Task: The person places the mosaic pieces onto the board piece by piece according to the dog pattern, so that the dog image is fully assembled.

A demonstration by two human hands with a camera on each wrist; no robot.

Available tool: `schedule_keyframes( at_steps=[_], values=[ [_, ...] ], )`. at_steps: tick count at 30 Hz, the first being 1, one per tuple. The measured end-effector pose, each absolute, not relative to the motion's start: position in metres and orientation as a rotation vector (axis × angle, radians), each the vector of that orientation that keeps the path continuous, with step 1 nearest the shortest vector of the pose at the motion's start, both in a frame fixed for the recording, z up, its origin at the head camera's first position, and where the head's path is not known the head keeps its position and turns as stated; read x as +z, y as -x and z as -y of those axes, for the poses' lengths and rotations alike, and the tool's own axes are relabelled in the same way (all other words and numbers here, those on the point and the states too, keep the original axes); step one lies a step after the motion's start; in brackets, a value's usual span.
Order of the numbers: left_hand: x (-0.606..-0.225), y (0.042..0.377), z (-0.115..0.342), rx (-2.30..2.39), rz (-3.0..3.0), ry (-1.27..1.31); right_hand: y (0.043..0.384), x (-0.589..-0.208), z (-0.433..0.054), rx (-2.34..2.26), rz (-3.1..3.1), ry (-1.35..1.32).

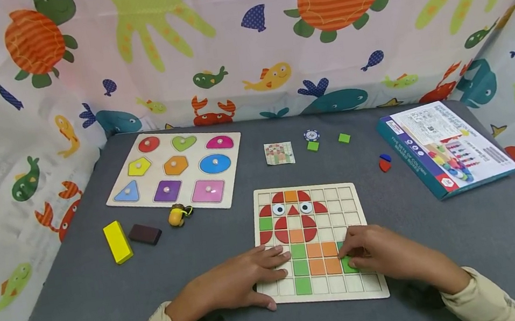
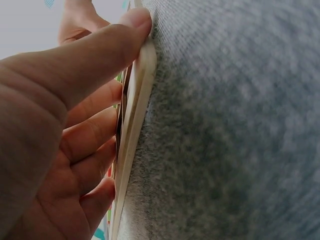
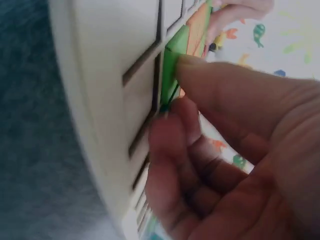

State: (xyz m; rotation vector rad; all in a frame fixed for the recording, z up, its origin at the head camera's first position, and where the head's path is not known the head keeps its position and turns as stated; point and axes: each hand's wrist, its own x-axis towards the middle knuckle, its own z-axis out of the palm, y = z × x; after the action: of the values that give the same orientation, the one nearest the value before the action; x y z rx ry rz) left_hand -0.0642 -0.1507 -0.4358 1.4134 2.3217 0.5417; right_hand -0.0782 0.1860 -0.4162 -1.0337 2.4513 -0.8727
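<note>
A wooden grid board (image 1: 348, 292) lies on the table, part filled with red curved pieces, orange squares, green squares and two eye tiles. My left hand (image 1: 236, 280) rests on its left side with fingers spread, and the thumb (image 2: 135, 25) lies at the front edge. Near the lower right of the grid, my right hand (image 1: 384, 249) has its thumb and curled fingers at a green square tile (image 3: 172, 62). The thumb touches this tile's face while the fingertips meet its far side. Part of another green piece (image 1: 340, 246) shows beside the fingers, mostly hidden.
Behind the board lie a pattern card (image 1: 279, 153), a poker chip (image 1: 311, 135) and two loose green squares (image 1: 344, 138). A shape puzzle (image 1: 178, 192), yellow block (image 1: 118, 242), brown block (image 1: 145, 234) and small yellow toy (image 1: 178, 215) are left; a box (image 1: 451, 146) and red piece (image 1: 384, 165) right.
</note>
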Motion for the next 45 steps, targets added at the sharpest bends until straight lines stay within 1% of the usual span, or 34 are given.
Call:
schedule_keyframes(
  at_steps=[4, 7, 13, 20, 24, 27, 31, 35, 39, 45],
  values=[
    [-0.436, 0.063, 0.150, 0.554, -2.317, -1.411, 0.082, -0.411, -0.182, -0.779, -2.531, 1.021],
    [-0.436, 0.062, 0.151, 0.556, -2.315, -1.405, 0.097, -0.404, -0.184, -0.776, -2.607, 0.989],
    [-0.436, 0.060, 0.152, 0.558, -2.312, -1.397, 0.158, -0.398, -0.199, -0.868, -2.802, 0.822],
    [-0.437, 0.059, 0.150, 0.555, -2.303, -1.397, 0.231, -0.412, -0.220, -0.930, -2.858, 0.516],
    [-0.436, 0.059, 0.149, 0.546, -2.303, -1.397, 0.262, -0.422, -0.225, -0.837, -2.815, 0.458],
    [-0.436, 0.060, 0.149, 0.546, -2.303, -1.401, 0.279, -0.427, -0.226, -0.785, -2.790, 0.458],
    [-0.435, 0.061, 0.149, 0.542, -2.306, -1.409, 0.289, -0.428, -0.221, -0.725, -2.787, 0.465],
    [-0.435, 0.062, 0.150, 0.529, -2.312, -1.419, 0.291, -0.427, -0.213, -0.613, -2.823, 0.461],
    [-0.435, 0.062, 0.150, 0.525, -2.316, -1.423, 0.283, -0.424, -0.209, -0.554, -2.860, 0.482],
    [-0.433, 0.063, 0.150, 0.527, -2.319, -1.419, 0.261, -0.416, -0.206, -0.595, -2.979, 0.622]
  ],
)
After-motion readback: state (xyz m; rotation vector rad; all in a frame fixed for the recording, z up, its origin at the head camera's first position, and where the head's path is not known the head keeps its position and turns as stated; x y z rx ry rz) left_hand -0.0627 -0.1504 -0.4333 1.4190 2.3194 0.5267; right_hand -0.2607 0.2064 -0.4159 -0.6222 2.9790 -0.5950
